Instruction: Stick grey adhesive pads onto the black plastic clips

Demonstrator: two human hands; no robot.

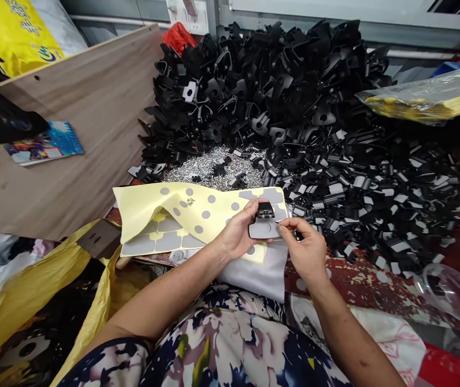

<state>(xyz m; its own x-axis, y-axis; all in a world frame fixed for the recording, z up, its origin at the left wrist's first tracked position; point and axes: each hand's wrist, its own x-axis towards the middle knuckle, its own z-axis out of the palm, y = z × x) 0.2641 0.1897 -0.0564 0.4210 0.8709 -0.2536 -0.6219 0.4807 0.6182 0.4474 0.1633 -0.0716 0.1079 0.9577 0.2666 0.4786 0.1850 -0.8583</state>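
My left hand [238,234] grips a small black plastic clip part [264,219] with a grey pad on its face, held just over a yellow backing sheet [181,210] that carries grey adhesive pads. My right hand [307,248] pinches the right edge of the same part, its fingers pressed on the grey pad. Both hands hover above my lap at the near edge of the work surface.
A big heap of black plastic parts [270,80] fills the back. Smaller black clips [375,188] spread to the right, and a pile of small metal pins [217,169] lies in the middle. A wooden board [92,118] stands at left, a yellow bag [32,301] at lower left.
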